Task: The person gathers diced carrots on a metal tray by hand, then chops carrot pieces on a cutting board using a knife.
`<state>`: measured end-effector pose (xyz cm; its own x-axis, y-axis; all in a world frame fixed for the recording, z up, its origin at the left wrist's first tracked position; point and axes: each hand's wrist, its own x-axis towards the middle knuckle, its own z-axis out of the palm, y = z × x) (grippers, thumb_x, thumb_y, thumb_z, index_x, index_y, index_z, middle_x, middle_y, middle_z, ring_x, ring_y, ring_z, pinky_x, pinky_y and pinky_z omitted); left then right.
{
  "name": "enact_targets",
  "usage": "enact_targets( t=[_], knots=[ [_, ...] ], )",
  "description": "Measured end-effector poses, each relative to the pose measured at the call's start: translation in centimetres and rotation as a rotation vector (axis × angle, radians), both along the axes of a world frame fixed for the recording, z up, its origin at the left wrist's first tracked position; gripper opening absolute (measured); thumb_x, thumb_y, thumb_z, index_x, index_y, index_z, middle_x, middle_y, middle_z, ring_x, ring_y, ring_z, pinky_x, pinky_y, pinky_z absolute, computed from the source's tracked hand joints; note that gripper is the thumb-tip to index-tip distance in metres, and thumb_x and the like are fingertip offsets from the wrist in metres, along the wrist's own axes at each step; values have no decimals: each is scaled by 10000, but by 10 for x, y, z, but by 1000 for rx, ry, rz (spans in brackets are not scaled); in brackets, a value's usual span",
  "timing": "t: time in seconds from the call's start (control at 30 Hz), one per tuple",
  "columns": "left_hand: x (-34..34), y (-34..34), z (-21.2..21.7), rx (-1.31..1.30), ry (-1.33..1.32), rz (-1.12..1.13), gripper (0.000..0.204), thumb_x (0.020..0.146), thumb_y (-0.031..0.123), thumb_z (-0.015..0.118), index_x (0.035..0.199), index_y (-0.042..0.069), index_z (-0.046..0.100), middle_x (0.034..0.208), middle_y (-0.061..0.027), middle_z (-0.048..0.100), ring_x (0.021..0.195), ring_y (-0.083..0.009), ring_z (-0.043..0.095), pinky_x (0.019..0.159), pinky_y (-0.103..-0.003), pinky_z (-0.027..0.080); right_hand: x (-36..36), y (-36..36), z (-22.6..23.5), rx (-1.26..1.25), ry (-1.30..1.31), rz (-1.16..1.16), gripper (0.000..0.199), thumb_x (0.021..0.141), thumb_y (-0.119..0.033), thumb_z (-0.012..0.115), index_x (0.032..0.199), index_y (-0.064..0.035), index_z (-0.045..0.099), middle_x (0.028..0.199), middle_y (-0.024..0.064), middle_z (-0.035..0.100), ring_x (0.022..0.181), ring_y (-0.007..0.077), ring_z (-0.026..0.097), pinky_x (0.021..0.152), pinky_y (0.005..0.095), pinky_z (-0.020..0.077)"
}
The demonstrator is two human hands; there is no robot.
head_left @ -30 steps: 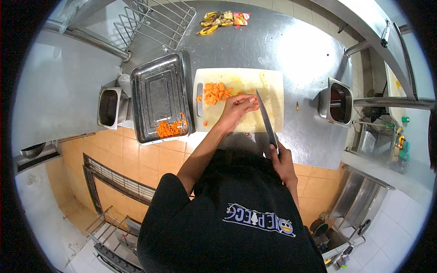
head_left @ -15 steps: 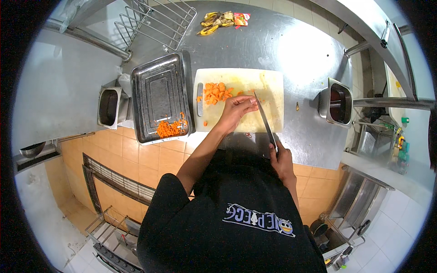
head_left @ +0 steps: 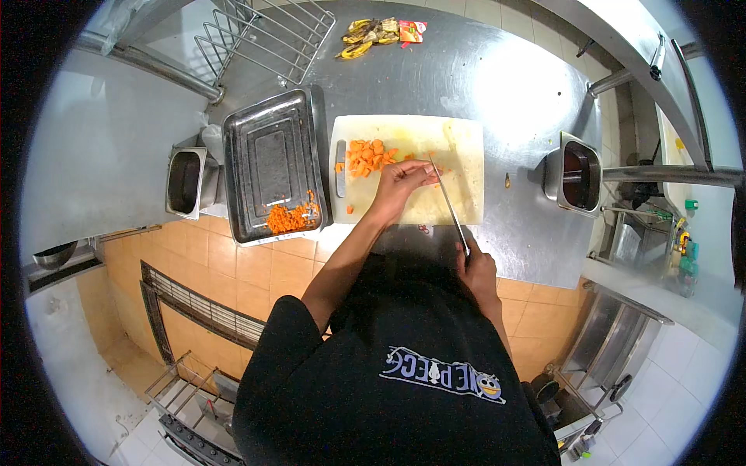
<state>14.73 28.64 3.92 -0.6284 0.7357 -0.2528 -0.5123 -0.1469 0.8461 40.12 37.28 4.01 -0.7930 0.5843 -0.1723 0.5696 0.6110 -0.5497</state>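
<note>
In my right hand is the handle of a long kitchen knife. Its blade runs forward over the white cutting board, the tip just beside the fingertips of my left hand. Those left fingers are bent and pressed together over the board's middle; whatever they hold is hidden beneath them. Orange carrot pieces lie heaped at the board's far left, with small bits near the blade. Left of the board, a dark metal tray holds finely chopped carrot in its near corner.
Banana peels and a red packet lie at the back of the steel table. A wire rack stands far left. Steel containers flank the table, one left and one right.
The knife has shifted slightly left, and its blade now looks thinner, turned more edge-on. My right hand moved a little left with it. My left hand stays almost in place.
</note>
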Motion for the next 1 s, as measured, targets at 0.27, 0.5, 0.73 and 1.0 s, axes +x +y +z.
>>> enact_targets(
  t=[0.27,0.5,0.73,1.0],
  knots=[
    [0,2,-8,0,3,7,235,1061,119,671,1157,-78,754,1090,-153,774,1025,-211,748,1009,-375,604,-1,-1,1,35,15,13,340,1067,-321,621,1304,-88,552,649,257,661,599,495,669,553,597,530],
    [1,2,-10,-18,24,9,247,1058,123,677,1181,-78,749,1105,-161,784,1038,-206,751,1007,-352,584,-4,-2,7,24,-22,-3,335,1065,-330,620,1289,-85,574,651,264,667,611,495,679,557,597,539],
    [-1,1,-17,-19,69,2,250,1051,114,683,1192,-84,743,1112,-174,787,1045,-218,755,1008,-349,581,-5,-4,6,26,-26,5,397,1074,-322,603,1391,-101,513,676,264,678,608,500,676,559,603,539],
    [-11,2,-14,2,136,-56,240,1034,99,708,1195,-76,742,1096,-155,791,1016,-203,757,961,-330,588,-11,-1,16,-21,-36,-2,404,1088,-335,588,1410,-94,541,703,260,691,619,487,685,573,574,547]
  ],
)
